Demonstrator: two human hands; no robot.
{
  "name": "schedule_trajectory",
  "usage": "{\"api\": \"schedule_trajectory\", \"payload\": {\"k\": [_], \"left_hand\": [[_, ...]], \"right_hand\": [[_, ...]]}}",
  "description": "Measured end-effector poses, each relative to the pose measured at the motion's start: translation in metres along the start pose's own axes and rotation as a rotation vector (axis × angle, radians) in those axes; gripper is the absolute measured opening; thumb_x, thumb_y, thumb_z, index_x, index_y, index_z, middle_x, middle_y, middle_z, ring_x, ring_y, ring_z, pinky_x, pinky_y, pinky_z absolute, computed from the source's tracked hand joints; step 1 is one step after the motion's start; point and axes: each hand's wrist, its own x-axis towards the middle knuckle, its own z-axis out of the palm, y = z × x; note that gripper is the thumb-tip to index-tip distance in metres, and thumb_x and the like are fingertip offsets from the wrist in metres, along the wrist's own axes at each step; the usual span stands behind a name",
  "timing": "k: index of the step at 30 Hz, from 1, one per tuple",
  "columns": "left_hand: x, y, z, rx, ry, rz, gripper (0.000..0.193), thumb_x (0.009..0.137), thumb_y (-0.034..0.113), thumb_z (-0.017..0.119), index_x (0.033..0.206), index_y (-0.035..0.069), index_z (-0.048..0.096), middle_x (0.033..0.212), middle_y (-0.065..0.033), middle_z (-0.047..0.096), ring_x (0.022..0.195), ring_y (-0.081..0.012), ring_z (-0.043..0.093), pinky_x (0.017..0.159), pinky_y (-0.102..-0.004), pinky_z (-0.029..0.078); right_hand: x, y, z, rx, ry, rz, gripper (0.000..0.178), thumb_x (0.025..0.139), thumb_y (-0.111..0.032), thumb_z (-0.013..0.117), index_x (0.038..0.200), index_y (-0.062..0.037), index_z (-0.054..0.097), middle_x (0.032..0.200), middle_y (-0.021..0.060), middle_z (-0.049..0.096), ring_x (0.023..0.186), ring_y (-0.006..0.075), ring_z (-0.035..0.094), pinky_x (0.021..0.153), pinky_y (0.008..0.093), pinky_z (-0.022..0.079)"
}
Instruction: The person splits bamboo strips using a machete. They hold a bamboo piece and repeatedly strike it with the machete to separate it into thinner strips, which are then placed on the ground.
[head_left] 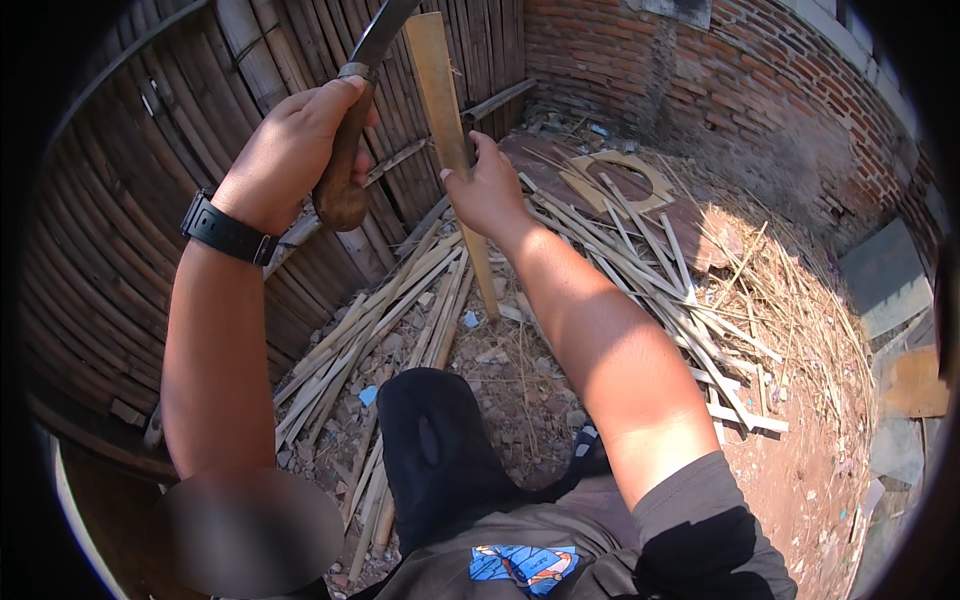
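Note:
My left hand, with a black watch on its wrist, is closed round the wooden handle of a large knife. The knife's dark blade points up and runs out of the picture at the top. Just right of it stands a flat, pale bamboo slat, nearly upright. My right hand grips this slat about midway. The slat's lower end reaches down to the rubble-strewn ground. Knife and slat appear close together at the top; I cannot tell whether they touch.
Split bamboo strips lie heaped on the right, with another bundle at the left. A bamboo wall rises on the left, a brick wall behind. A board with a round hole lies at the back. My knee is in front.

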Motion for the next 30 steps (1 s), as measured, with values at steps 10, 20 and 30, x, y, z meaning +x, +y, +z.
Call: {"api": "schedule_trajectory", "payload": {"k": [10, 20, 30], "left_hand": [[0.011, -0.016, -0.016, 0.062, 0.076, 0.019, 0.043, 0.104, 0.043, 0.048, 0.106, 0.003, 0.064, 0.079, -0.0007, 0.058, 0.061, -0.0097, 0.051, 0.058, -0.0259, 0.045], [0.018, -0.026, -0.024, 0.085, 0.139, 0.074, 0.042, 0.103, 0.043, 0.048, 0.104, 0.005, 0.064, 0.075, 0.0006, 0.055, 0.061, -0.0091, 0.049, 0.058, -0.0246, 0.04], [0.013, -0.016, -0.035, 0.273, 0.13, 0.074, 0.043, 0.104, 0.043, 0.048, 0.112, 0.004, 0.065, 0.074, 0.0015, 0.054, 0.059, -0.0073, 0.047, 0.056, -0.0249, 0.04]], "right_hand": [[0.006, 0.001, 0.034, 0.06, 0.076, -0.027, 0.028, 0.092, -0.024, 0.071, 0.11, -0.004, 0.064, 0.091, 0.0172, 0.069, 0.085, 0.0352, 0.067, 0.075, 0.0445, 0.05], [0.006, 0.003, 0.044, 0.073, 0.05, -0.053, 0.026, 0.092, -0.025, 0.071, 0.109, -0.0073, 0.064, 0.098, 0.0167, 0.068, 0.091, 0.0395, 0.066, 0.076, 0.0497, 0.051], [-0.001, -0.003, 0.05, 0.016, 0.136, -0.1, 0.023, 0.093, -0.024, 0.069, 0.109, -0.0079, 0.063, 0.097, 0.0169, 0.066, 0.089, 0.0408, 0.065, 0.074, 0.0515, 0.051]]}}
